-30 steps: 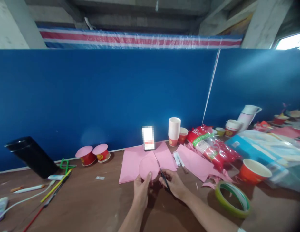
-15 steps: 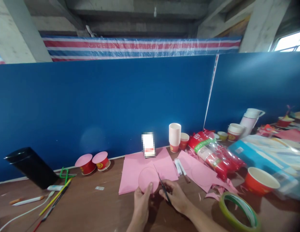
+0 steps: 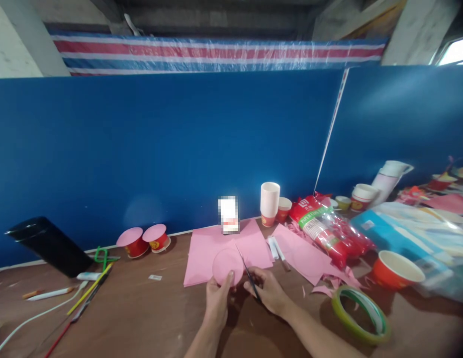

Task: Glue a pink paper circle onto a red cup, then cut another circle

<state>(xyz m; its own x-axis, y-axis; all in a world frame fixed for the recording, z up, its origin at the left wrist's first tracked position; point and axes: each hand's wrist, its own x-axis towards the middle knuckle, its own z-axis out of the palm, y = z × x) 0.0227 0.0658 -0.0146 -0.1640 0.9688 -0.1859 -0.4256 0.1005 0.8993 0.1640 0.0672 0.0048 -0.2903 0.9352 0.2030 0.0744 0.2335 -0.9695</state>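
My left hand (image 3: pixel 217 300) pinches a round pink paper disc (image 3: pixel 227 265) just above the brown table (image 3: pixel 141 318), thumb on its lower edge. Beside it, my right hand (image 3: pixel 267 291) is closed on a pair of dark scissors (image 3: pixel 248 272). The blades point up and to the left at the disc's right edge. Behind the disc lies a stack of pink paper sheets (image 3: pixel 205 248).
Two upturned red cups capped with pink paper (image 3: pixel 143 239) stand by the blue partition. White cups (image 3: pixel 269 201), a red pack of cups (image 3: pixel 328 228), an orange bowl (image 3: pixel 397 268) and a green tape roll (image 3: pixel 360 313) lie to the right. Pens (image 3: pixel 85 293) and a black bin (image 3: pixel 48 243) are at left.
Both hands have stayed together with the disc and scissors. Only the camera has shifted slightly up and down.
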